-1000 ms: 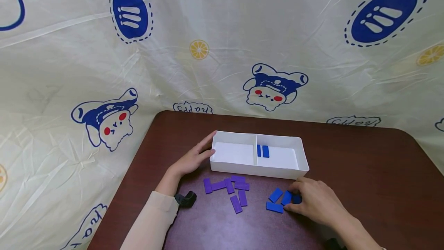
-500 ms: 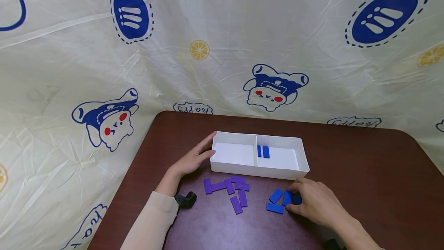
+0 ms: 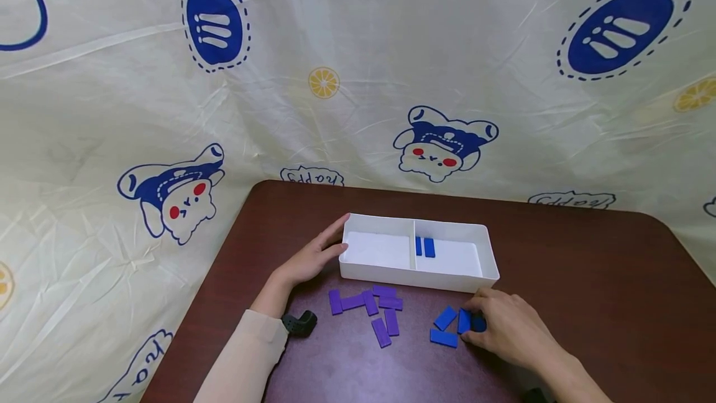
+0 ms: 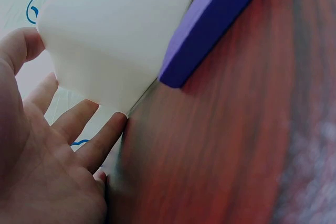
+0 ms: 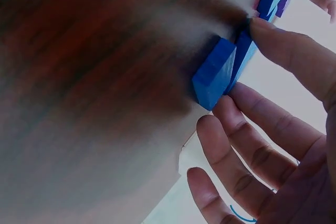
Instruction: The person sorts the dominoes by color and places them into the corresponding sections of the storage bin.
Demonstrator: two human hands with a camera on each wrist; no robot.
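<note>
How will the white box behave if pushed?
The white box is probably stiff: its walls and divider stand straight. Perhaps light, as the walls look thin and just two blue blocks show inside. Unlikely to tip, being low and wide.

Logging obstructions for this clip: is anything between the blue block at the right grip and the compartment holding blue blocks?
Yes: the box's near wall stands between the blue block at the right grip and that compartment. Nothing else visibly blocks the way.
</note>
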